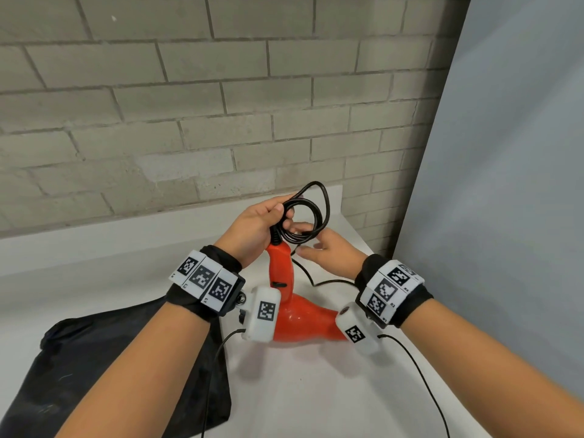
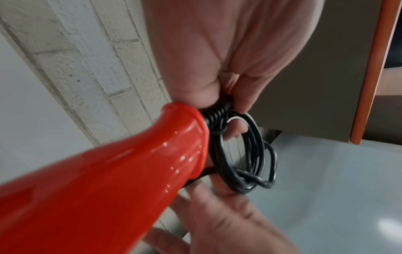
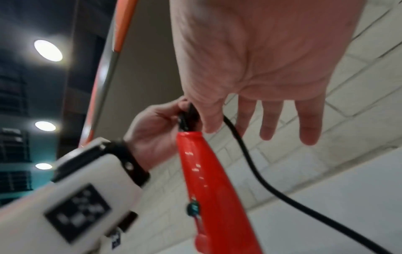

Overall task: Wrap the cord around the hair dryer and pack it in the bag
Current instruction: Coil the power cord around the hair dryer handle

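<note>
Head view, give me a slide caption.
Left hand grips coiled cord atop red hair dryer; right hand open.

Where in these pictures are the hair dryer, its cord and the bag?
hair dryer [image 1: 300,320]: head view, on the red body below the handle.
cord [image 1: 311,205]: head view, on the coiled black loops held above the handle.
bag [image 1: 94,358]: head view, on the black fabric lying on the table.

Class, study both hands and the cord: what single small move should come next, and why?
Probably the right hand, its fingers straight, should take the loose cord trailing onto the table and bring it up as another loop. The left hand already grips several coils at the end of the red hair dryer's handle, and the bag waits beside it.
</note>
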A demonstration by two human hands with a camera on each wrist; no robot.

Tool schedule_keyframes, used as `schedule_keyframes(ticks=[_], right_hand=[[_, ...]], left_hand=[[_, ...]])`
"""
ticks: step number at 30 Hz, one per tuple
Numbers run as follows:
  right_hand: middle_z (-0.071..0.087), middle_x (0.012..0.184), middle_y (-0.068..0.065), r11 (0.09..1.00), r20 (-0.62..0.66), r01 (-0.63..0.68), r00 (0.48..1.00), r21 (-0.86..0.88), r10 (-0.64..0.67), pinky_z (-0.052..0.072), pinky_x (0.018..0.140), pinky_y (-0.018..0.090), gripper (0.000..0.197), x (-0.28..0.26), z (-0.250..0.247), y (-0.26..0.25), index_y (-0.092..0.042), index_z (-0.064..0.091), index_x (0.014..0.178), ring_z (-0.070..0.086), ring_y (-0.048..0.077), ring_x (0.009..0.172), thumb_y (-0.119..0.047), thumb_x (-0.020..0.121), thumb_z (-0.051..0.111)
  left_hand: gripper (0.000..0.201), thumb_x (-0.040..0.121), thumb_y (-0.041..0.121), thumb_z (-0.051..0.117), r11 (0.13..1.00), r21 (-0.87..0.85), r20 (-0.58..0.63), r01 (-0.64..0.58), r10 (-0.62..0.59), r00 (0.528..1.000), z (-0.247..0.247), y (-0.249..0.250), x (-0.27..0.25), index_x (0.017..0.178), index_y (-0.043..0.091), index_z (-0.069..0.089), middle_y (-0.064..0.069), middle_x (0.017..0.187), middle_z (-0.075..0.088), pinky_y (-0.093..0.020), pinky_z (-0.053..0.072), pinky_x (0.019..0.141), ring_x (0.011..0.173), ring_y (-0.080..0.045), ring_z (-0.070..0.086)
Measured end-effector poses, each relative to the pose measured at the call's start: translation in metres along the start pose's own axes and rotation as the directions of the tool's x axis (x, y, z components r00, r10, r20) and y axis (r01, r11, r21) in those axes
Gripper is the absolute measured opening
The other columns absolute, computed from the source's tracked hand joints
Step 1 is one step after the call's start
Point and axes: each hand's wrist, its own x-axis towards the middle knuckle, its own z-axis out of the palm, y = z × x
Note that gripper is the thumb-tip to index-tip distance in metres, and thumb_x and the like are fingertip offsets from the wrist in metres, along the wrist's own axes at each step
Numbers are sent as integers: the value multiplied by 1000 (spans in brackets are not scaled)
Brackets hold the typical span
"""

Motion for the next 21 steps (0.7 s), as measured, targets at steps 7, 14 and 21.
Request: schedule_keyframes(ticks=[7,14,21], right_hand=[[54,61,-7,997,-146,-66,987,-30,60,40,65,12,28,2,5,11,-11,59,63,50,-7,53,-4,88,51],[66,83,9,894,-107,-364,932,-262,347,37,56,5,21,5,-7,34,-11,64,88,54,10,69,-4,89,43],[64,99,5,922,-236,67,971,380,27,46,85,22,25,-8,-16,-10,-12,60,103,60,16,89,-8,89,40]], left_hand=[[31,96,6,28,999,-34,-13,-10,9,1000,2,1,-2,114,7,54,2,72,45,-19,52,62,53,-3,43],[31,96,7,31,992,127,-12,-22,24,1000,0,1,-4,105,15,60,8,64,47,-17,50,62,49,-2,39],[32,96,5,34,982,170,-98,-87,105,990,5,-4,-3,102,20,61,4,69,50,-17,50,64,53,-2,44]])
